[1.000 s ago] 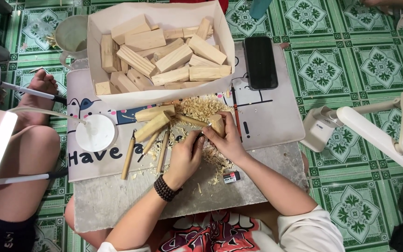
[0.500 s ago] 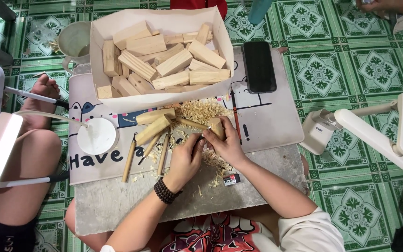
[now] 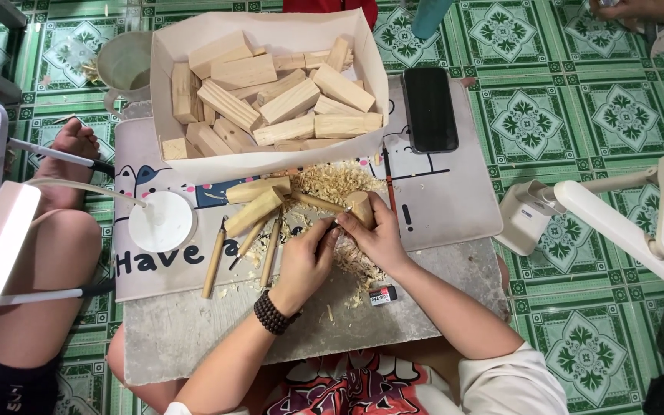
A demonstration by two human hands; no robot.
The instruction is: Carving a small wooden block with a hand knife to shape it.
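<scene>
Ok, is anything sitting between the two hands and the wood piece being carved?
Nothing visible does. The right hand is already wrapped around the wood piece, and the left hand presses in against it from the side. Shavings and carving tools lie beside them, not between.

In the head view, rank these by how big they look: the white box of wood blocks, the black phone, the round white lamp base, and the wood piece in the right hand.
1. White box, by far the largest.
2. Black phone.
3. Round white lamp base, close to the phone in area, so that order is unsure.
4. Wood piece in the right hand, smallest, though partly covered.
</scene>
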